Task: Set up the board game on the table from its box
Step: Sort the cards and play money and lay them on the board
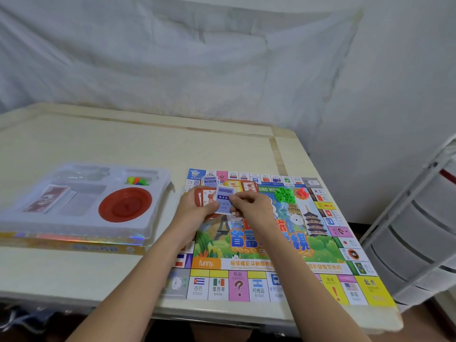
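Nearest the camera, two bare forearms reach over the table's (pixel 86 144) front edge and across the unfolded game board (pixel 328 245), which lies flat on the right side of the tabletop with its coloured squares facing up. Above the board's middle, the left hand (pixel 191 209) is curled around a small stack of red-backed cards (pixel 206 197), while the right hand (pixel 249 206) pinches a single blue card (pixel 224 197) between thumb and fingers, held against the stack. Just beyond the hands, more cards lie on the board near its far edge: a blue-faced pile (pixel 210 180) and a red-printed one (pixel 248 186). To their right sits a heap of green plastic houses (pixel 284 193), with a smaller cluster of red pieces (pixel 302 193) just beside it. On the table's left side, well apart from the board, the game box (pixel 74 244) holds a white plastic tray (pixel 160 193); in its compartments rest a red round dish (pixel 125 204), a stack of paper money (pixel 50 197) and a few coloured pawns (pixel 138 180). Behind the table hangs a creased white sheet (pixel 197 58).
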